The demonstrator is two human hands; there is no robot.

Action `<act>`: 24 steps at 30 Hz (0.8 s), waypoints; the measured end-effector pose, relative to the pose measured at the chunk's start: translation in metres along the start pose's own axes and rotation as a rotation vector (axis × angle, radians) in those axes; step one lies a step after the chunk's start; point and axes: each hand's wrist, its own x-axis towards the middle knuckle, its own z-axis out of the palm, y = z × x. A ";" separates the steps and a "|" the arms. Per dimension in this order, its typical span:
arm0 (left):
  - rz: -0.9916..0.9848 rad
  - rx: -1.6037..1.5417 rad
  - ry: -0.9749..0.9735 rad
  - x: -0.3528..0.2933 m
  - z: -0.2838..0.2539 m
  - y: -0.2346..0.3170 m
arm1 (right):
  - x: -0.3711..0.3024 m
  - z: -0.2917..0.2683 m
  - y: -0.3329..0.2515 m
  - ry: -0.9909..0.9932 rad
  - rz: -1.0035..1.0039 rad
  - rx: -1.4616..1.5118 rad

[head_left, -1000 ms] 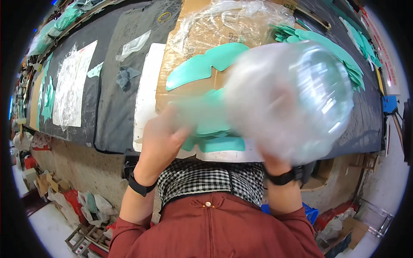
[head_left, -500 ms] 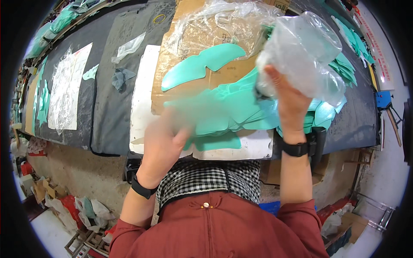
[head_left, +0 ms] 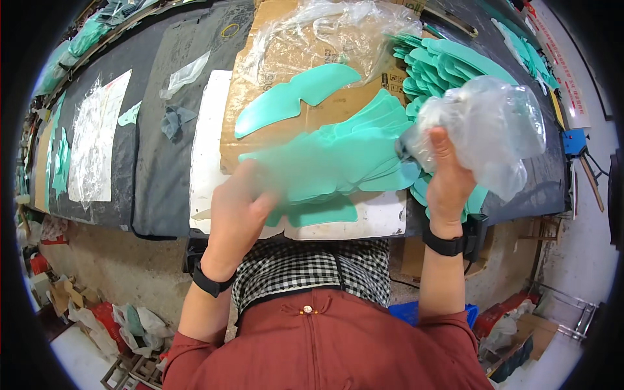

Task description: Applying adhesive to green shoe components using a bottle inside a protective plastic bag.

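Observation:
In my right hand (head_left: pixel 450 185) is a bundle wrapped in crumpled clear plastic (head_left: pixel 484 133), my thumb up against it. A dark, rounded end (head_left: pixel 404 146) sticks out of the plastic on its left, close above fanned-out green sheet pieces (head_left: pixel 374 146). My left hand (head_left: pixel 237 211) grips the left end of these pieces, thumb on the near side; a blurred patch covers its fingertips. Beyond the fan, a single curved green piece (head_left: pixel 292 101) lies flat on brown cardboard (head_left: pixel 231 146). Another green piece (head_left: pixel 322 213) rests on the white board (head_left: pixel 383 218) nearest me.
Behind the bundle, several green pieces lie in an overlapping pile (head_left: pixel 442 68). Clear plastic film (head_left: pixel 305 36) covers the cardboard's far part. Leftward on the dark table are a grey rag (head_left: pixel 174 122) and a white sheet (head_left: pixel 104 143) under film. A blue object (head_left: pixel 575 142) stands off the right edge.
My right hand has carried the plastic-wrapped bundle down and to the right, uncovering more of the green pile behind it. My left hand stays at the end of the fan.

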 end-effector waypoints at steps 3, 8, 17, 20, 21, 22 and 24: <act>0.029 0.011 0.010 0.002 0.000 -0.002 | 0.000 0.003 -0.011 0.153 0.126 0.462; 0.006 -0.055 -0.004 0.001 -0.001 -0.008 | -0.020 -0.018 -0.010 -0.011 0.304 0.328; -0.045 -0.234 -0.190 0.000 -0.024 -0.012 | -0.065 -0.010 -0.034 -0.331 -0.382 -0.826; -0.125 -0.374 -0.241 -0.005 -0.031 -0.019 | -0.058 -0.014 -0.035 -0.316 -0.120 -0.389; -0.107 -0.448 -0.248 -0.006 -0.031 -0.023 | -0.048 -0.025 -0.040 -0.332 0.147 -0.017; -0.114 -0.451 -0.233 -0.007 -0.031 -0.025 | -0.054 -0.016 -0.032 -0.309 -0.042 -0.251; -0.143 -0.609 -0.236 -0.004 -0.029 -0.029 | -0.067 -0.002 -0.027 -0.310 -0.381 -0.681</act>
